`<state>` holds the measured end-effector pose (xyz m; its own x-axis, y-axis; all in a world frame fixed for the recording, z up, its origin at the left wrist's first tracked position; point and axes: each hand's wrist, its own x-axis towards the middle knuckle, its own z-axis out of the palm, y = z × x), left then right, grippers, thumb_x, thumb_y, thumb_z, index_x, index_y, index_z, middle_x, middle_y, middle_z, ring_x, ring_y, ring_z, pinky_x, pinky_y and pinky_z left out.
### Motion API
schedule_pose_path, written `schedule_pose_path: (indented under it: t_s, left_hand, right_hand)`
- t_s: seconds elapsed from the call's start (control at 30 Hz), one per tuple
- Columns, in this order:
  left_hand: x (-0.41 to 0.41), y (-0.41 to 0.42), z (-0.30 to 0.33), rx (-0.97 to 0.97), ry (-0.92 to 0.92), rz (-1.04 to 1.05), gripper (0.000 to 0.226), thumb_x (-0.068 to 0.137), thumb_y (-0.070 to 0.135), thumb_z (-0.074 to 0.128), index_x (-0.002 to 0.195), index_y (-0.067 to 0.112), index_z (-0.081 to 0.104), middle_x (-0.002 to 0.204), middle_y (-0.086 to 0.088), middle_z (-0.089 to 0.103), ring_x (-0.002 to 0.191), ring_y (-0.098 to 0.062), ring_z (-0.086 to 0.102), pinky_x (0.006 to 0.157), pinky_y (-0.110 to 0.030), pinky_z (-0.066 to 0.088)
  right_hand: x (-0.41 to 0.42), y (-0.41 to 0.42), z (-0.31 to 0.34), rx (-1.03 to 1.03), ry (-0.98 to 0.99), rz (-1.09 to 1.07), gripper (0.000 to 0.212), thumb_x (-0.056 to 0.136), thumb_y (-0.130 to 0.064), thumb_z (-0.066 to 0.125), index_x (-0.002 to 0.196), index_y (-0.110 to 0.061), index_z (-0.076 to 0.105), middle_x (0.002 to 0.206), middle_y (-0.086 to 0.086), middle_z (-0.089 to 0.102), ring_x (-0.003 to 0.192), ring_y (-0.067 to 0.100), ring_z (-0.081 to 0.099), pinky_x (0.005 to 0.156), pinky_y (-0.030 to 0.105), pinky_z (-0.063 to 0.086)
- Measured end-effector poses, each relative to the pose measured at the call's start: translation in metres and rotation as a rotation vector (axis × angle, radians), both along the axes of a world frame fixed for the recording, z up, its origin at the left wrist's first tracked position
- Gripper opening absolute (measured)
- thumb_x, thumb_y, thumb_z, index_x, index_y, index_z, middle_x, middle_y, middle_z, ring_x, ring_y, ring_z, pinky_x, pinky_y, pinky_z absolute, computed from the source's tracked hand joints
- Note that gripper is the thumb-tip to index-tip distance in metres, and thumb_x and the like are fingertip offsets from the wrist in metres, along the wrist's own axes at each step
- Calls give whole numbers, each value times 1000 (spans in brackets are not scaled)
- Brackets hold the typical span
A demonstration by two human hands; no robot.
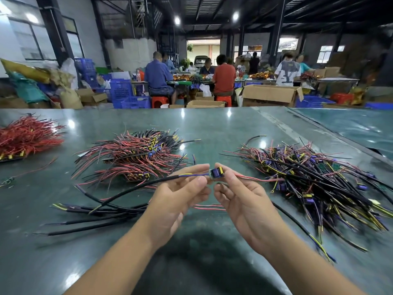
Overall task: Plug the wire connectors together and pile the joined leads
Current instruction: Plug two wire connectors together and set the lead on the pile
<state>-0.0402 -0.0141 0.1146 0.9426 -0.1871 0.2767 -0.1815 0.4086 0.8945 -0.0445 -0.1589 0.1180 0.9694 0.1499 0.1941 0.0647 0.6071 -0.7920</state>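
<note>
Above the green table [212, 128], my left hand [178, 194] pinches the yellow and blue wires of a black-sheathed lead [136, 187] just beside a blue and yellow connector [216, 172]. My right hand [240, 196] pinches that connector from the other side, where a red and black wire pair [255, 178] runs off to the right. The two halves look pushed together between my fingertips. A few black leads [91, 211] lie on the table at lower left.
A heap of red and black wires with connectors [136, 156] lies behind my hands. A tangled pile of black, blue and yellow leads [319, 179] covers the right. Red wires [25, 137] sit far left. People work at tables beyond, among cardboard boxes and blue crates.
</note>
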Motion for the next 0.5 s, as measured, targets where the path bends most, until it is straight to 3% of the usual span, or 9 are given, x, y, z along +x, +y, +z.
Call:
schedule_pose_path:
  t_s: [0.27,0.5]
  left_hand:
    - [1,-7,-3,24,42,136,17,74,20,63,80,18,79,80,-3,74,66,-9,68,62,-18,54]
    - [3,-10,-3,13,22,213,17,73,19,64,80,16,79,81,-7,74,68,-15,70,62,-20,54]
  right_hand:
    - [2,-2,-5,-285,-19,-199,22,90,-18,55,95,-9,74,84,3,70,68,10,56,75,24,49]
    - [19,-28,4,-81,40,-480,27,98,-14,46,82,-9,67,63,-7,63,53,2,53,56,13,49]
